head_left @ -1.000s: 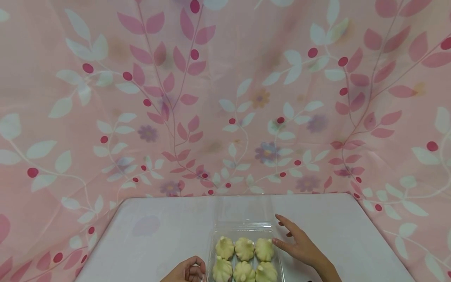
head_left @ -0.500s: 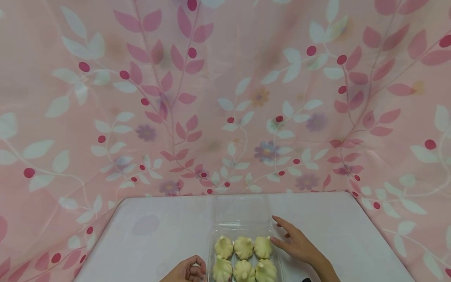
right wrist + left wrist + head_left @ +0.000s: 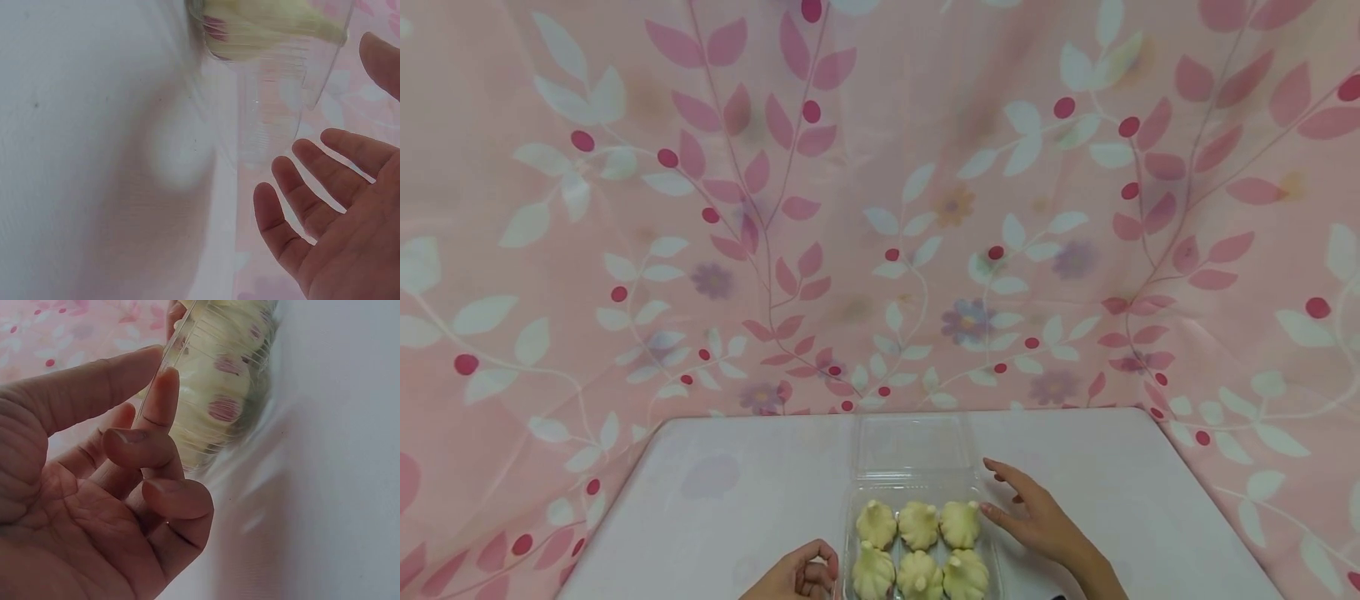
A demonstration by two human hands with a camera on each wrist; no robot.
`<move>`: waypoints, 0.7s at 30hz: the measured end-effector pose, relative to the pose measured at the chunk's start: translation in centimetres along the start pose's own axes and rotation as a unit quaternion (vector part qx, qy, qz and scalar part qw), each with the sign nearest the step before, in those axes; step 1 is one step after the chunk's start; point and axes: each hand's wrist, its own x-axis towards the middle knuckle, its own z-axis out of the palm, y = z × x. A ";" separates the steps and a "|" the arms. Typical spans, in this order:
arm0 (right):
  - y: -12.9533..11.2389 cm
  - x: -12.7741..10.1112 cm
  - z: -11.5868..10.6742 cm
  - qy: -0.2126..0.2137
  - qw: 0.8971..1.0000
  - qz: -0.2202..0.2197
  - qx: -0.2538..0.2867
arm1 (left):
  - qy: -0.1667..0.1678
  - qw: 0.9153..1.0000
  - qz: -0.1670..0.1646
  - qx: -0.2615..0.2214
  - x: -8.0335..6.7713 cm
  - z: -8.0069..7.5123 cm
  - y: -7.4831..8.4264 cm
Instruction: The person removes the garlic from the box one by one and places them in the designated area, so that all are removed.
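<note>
A clear plastic clamshell box (image 3: 847,542) stands at the table's near middle, its lid (image 3: 913,446) folded back flat behind it. Inside lie several pale yellow pleated bun-like pieces (image 3: 919,527) with pointed tops; purple-pink patches show through the ridged wall in the left wrist view. My left hand (image 3: 805,575) pinches the box's left rim between thumb and index finger, the other fingers curled. My right hand (image 3: 1037,521) hovers beside the box's right side. Its fingers (image 3: 294,187) are spread and hold nothing, apart from the box wall in the right wrist view.
The white tabletop (image 3: 737,492) extends to both sides of the box. Right behind its far edge hangs a pink leaf-patterned cloth (image 3: 850,208). A small dark thing (image 3: 1058,597), mostly cut off, shows at the bottom edge near my right forearm.
The view has shifted very slightly. Both hands, the box and the pieces in it stay nearly where they were.
</note>
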 end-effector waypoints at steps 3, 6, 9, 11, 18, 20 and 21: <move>-0.2 -0.2 -0.1 0.018 1.000 -0.023 -0.009 | -0.010 1.000 0.011 0.007 0.1 0.0 0.0; -0.4 -0.4 -0.2 0.035 0.998 -0.050 -0.019 | -0.018 1.000 0.019 0.009 0.1 0.0 0.1; -0.6 -0.6 -0.3 0.049 0.996 -0.073 -0.027 | -0.023 1.000 0.018 0.004 0.0 0.0 0.1; -0.9 -0.6 -0.4 0.056 0.994 -0.090 -0.029 | -0.026 1.000 0.017 0.000 0.0 0.0 0.2; -1.5 -1.0 -0.7 0.061 0.989 -0.128 -0.036 | -0.032 0.999 0.005 -0.022 0.0 0.0 0.3; -1.6 -1.1 -0.8 0.059 0.987 -0.146 -0.035 | -0.033 0.999 0.002 -0.030 0.0 0.0 0.2; -1.7 -1.2 -0.8 0.059 0.985 -0.156 -0.036 | -0.032 0.999 0.001 -0.031 0.0 0.0 0.2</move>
